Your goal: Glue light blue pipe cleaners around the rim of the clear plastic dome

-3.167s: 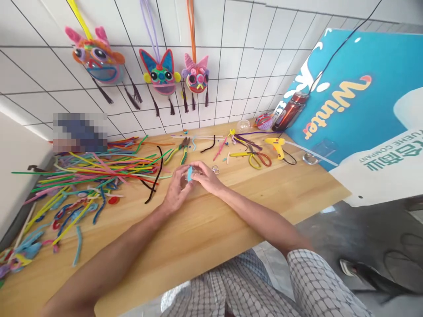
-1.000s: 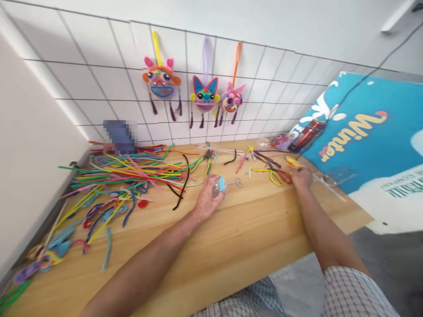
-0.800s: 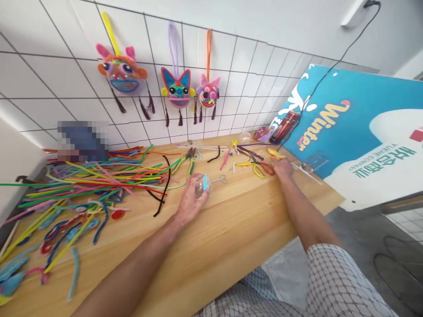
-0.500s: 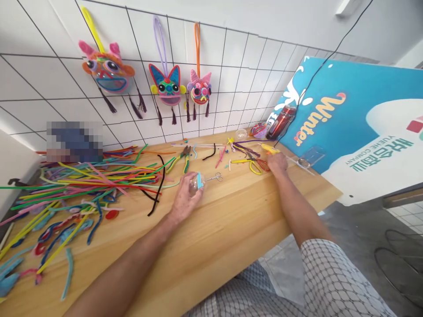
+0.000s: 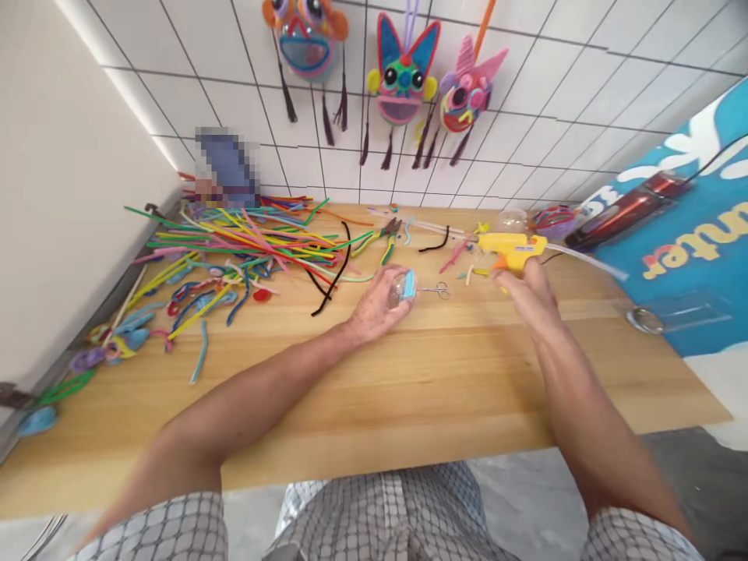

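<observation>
At the centre right of the frame, the right hand (image 5: 533, 300) had its fingers wrapped around the handle of the yellow glue gun (image 5: 511, 249), its nozzle pointing left. Near the centre, the left hand (image 5: 379, 305) curled round a small clear ball (image 5: 402, 289), fingers and thumb pinching it, with bare tabletop (image 5: 374, 397) between the hands and the front edge.
</observation>
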Demonstrator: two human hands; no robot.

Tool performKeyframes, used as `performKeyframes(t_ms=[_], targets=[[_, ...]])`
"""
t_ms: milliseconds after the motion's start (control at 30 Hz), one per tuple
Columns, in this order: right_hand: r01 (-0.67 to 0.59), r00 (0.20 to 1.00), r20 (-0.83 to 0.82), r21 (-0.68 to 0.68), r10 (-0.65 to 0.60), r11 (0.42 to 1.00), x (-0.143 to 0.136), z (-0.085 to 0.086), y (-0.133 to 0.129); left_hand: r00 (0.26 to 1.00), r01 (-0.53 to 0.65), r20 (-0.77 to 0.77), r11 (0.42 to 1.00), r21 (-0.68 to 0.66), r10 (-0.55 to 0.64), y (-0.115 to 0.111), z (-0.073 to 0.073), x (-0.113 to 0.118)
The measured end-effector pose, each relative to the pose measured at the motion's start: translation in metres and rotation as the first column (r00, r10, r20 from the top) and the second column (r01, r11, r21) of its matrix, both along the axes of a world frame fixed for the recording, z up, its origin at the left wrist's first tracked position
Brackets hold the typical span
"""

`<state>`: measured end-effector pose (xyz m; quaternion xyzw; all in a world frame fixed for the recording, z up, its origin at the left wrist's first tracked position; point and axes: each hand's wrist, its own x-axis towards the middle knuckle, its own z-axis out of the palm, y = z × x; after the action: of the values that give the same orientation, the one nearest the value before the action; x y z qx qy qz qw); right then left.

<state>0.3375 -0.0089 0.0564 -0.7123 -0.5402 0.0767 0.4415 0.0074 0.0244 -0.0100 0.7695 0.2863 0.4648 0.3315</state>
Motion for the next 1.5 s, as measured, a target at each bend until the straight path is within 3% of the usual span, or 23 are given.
performKeyframes(t_ms=[100, 267, 600, 867, 1500], targets=[[-0.105, 0.994, -0.040, -0.069, 0.102, 0.992, -0.044, -0.001, -0.006, 1.000, 0.008, 0.003, 1.000, -0.012, -0.008, 0.000, 0.001, -0.001], [-0.070, 0.998, -0.004, -0.145, 0.071, 0.987, -0.077, -0.006, -0.011, 0.999, 0.011, -0.042, 1.000, 0.019, -0.011, -0.001, 0.003, -0.003], [-0.009, 0.995, 0.093, -0.248, 0.033, 0.969, -0.082, -0.005, -0.012, 1.000, 0.006, -0.028, 1.000, 0.013, -0.006, -0.003, 0.002, -0.001], [-0.034, 0.995, 0.087, -0.240, 0.057, 0.970, -0.077, -0.013, -0.013, 0.999, 0.008, -0.031, 0.999, 0.031, -0.007, -0.003, 0.001, -0.001], [0.052, 0.983, 0.181, -0.223, -0.011, 0.974, -0.069, -0.020, -0.014, 1.000, 0.001, -0.001, 0.999, 0.049, -0.001, -0.006, 0.006, 0.002]])
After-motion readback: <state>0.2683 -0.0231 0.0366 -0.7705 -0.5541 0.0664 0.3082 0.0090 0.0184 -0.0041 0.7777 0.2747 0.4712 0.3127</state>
